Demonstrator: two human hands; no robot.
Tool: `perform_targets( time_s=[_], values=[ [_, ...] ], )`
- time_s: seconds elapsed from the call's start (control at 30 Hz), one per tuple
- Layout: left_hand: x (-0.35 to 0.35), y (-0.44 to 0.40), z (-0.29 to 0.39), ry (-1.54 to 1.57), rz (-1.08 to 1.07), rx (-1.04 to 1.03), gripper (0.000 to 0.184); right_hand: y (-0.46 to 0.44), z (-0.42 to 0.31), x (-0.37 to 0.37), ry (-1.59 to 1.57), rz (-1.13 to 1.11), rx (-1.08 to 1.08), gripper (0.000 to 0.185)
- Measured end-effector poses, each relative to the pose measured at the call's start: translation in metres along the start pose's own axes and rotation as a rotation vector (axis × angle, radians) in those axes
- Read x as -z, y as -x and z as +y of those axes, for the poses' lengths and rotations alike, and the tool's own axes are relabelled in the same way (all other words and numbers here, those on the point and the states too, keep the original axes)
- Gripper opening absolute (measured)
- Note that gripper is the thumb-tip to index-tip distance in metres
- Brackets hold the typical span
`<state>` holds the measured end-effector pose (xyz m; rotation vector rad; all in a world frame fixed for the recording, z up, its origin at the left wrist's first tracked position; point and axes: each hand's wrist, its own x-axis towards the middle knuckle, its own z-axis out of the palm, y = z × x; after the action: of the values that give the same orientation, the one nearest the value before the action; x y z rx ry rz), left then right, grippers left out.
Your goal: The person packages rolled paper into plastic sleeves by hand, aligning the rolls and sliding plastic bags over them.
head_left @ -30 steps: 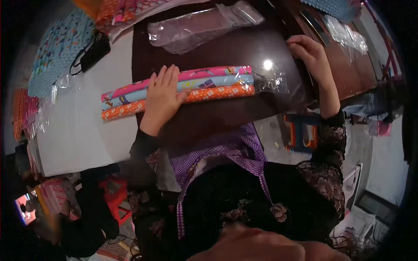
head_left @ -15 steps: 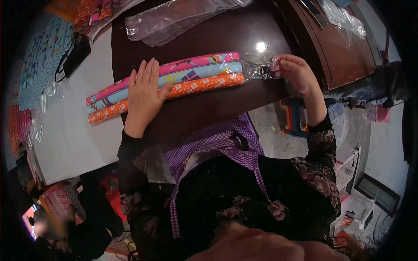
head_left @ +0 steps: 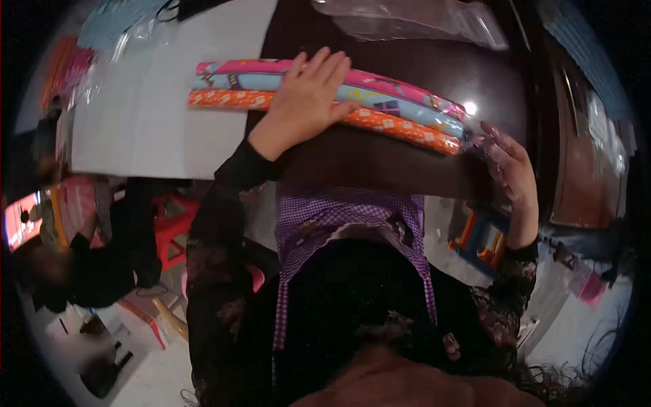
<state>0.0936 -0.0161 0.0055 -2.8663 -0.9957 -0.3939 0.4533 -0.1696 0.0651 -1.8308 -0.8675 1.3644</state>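
Observation:
Three gift wrap rolls, a pink roll [head_left: 386, 85], a light blue roll [head_left: 424, 117] and an orange roll [head_left: 400, 127], lie side by side in a clear plastic bag. My left hand [head_left: 304, 105] rests flat across them near the middle, fingers stretched out. At the right end, the loose mouth of the plastic bag [head_left: 477, 141] extends past the rolls. My right hand [head_left: 513, 163] has its fingers closed on that loose plastic; motion smears the fingertips somewhat.
Clear plastic bags [head_left: 413, 20] lie at the back of the dark brown table [head_left: 380, 166]. A white surface [head_left: 156, 119] adjoins it on the left. A red stool [head_left: 173, 230], a person in black [head_left: 112, 264] and a blue-orange stool [head_left: 481, 241] are below table level.
The view has turned and shifted, so the rolls now slant down to the right. My right hand has come closer to the roll ends, and less loose plastic shows. My left hand remains on the rolls.

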Motion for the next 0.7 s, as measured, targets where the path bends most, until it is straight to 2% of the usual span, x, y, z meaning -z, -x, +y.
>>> perform_targets(
  time_s=[0.2, 0.33, 0.5, 0.7],
  values=[
    [0.0, 0.002, 0.002, 0.038, 0.056, 0.023, 0.072, -0.012, 0.018, 0.001, -0.251, -0.154, 0.06, 0.047],
    [-0.002, 0.003, 0.0, 0.014, 0.088, -0.001, 0.073, -0.019, 0.015, -0.004, -0.253, -0.196, 0.095, 0.041],
    [-0.002, 0.004, 0.0, 0.048, 0.087, 0.012, 0.073, -0.034, 0.024, 0.002, -0.078, -0.168, -0.078, 0.022],
    [-0.003, 0.003, 0.001, 0.038, 0.09, 0.014, 0.072, -0.037, 0.009, -0.011, 0.124, -0.157, -0.094, 0.021]
  ],
)
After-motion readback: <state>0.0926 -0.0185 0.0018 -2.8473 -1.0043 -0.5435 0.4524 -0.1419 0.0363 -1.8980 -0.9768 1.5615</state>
